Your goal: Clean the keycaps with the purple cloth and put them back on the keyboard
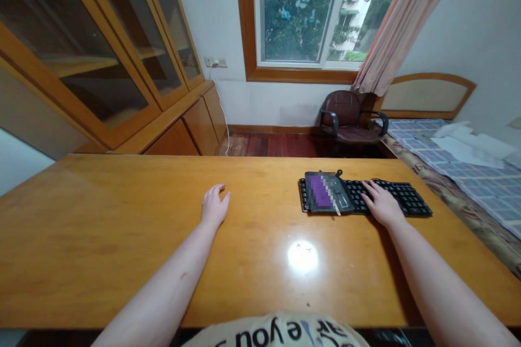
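A black keyboard [411, 199] lies towards the right end of the wooden table. My right hand [382, 203] is on its keys, fingers spread and nothing gripped. On the keyboard's left part rests a flat dark item [344, 195] with a purple, blurred patch; its kind I cannot make out. A small black loop [339, 173], perhaps of cord, sticks up behind it. My left hand [215, 206] rests on the tabletop left of the keyboard, well apart from it. Its fingers are loosely curved, thumb apart, with nothing seen in them.
The wooden table [122, 238] spans the view, with a bright glare spot near its middle. Beyond it stand a glass-door cabinet [134, 27] at left, a dark red armchair [345, 114] below the window, and a bed [459, 157] at right. A white cable [222, 103] hangs from a wall socket.
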### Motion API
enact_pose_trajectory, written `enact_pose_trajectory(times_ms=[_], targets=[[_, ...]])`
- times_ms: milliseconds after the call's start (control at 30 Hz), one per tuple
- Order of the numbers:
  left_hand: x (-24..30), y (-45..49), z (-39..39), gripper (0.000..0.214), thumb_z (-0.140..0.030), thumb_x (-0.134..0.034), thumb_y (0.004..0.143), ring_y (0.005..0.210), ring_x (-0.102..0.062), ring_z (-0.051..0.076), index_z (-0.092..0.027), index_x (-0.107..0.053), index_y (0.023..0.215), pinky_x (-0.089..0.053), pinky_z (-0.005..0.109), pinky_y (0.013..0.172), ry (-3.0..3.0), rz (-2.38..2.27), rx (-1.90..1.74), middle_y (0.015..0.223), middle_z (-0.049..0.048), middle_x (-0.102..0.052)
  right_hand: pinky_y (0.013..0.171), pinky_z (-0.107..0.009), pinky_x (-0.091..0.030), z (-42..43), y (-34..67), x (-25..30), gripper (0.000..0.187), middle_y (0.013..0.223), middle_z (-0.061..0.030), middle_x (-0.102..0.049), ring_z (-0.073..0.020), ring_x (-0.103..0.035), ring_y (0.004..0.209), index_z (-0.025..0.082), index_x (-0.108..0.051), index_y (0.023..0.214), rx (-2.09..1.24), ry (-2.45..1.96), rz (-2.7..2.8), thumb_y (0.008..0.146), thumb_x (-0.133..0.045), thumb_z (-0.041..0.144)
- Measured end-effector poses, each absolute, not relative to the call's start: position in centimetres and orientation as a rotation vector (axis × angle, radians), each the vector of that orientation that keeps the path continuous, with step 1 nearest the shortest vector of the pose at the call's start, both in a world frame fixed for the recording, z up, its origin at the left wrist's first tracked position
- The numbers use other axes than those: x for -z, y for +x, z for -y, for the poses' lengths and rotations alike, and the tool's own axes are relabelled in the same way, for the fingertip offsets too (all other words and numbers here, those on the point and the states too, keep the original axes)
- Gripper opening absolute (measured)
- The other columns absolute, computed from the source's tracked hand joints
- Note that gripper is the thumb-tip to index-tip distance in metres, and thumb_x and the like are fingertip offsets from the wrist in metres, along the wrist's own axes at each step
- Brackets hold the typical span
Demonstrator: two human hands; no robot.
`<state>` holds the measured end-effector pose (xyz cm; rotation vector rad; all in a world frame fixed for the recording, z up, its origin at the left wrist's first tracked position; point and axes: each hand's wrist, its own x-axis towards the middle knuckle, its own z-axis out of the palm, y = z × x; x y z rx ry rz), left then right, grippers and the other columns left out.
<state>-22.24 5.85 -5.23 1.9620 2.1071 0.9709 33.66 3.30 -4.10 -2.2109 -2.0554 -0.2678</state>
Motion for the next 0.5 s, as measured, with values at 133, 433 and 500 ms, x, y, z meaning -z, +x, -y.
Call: enact_pose_trajectory(times_ms=[133,433,500], targets=[[5.1,-22.3,-5.9,0.033,-0.034,-0.048,0.082,0.108,-0.056,0.026,-0.016,-0.058,0.108,-0.041,0.041,0.099,1.959,-2.129,-0.946,0.112,0.011,-0.064,0.105,-0.043,-0.035,-3.0,38.1,4.4,0.052,0.144,-0.0102,-0.042,-0.0273,-0.046,0.125,0.019,-0.044,0.137,0.288,-2.156,2.08,0.093,-0.033,0.044],[4.7,-22.1,-5.7,0.035,-0.034,-0.049,0.081,0.108,-0.056,0.027,-0.014,-0.059,0.108,-0.04,0.041,0.099,1.961,-2.165,-0.884,0.113,0.0122,-0.064,0.102,-0.047,-0.039,-2.8,42.2,4.8,0.055,0.142,-0.0108,-0.044,-0.031,-0.05,0.121,0.019,-0.047,0.135,0.296,-2.117,2.061,0.091,-0.032,0.048],[4.6,-22.2,-5.7,0.035,-0.034,-0.049,0.081,0.108,-0.056,0.027,-0.014,-0.059,0.108,-0.04,0.041,0.099,1.957,-2.165,-0.883,0.113,0.0124,-0.064,0.102,-0.046,-0.039,-2.7,42.2,4.6,0.054,0.142,-0.0103,-0.045,-0.0298,-0.05,0.121,0.02,-0.047,0.135,0.294,-2.099,2.067,0.091,-0.032,0.047]])
